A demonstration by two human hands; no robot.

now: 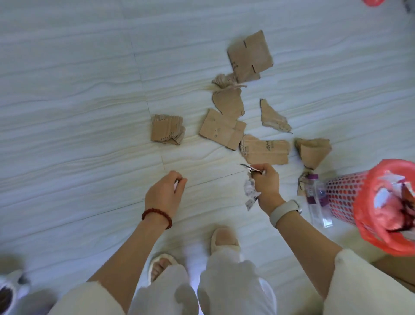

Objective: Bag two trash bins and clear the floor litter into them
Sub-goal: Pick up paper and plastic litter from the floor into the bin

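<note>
The right hand (266, 179) grips crumpled white paper (251, 190); the left hand's (166, 191) curled fingers (179, 183) seem to pinch a small scrap above the pale floor (78, 112).

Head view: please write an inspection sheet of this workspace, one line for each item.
Surface: pale tiled floor.
Job's things: red mesh bin lined with a red bag, already holding litter; torn cardboard pieces scattered on the floor.
Clutter: clear plastic bottle lying beside the bin.
Hands: right hand grips crumpled paper; left hand has curled fingers, and what it holds, if anything, cannot be told.
Cables: nothing seen.
Surroundings: another red object at the top edge, cut off.
</note>
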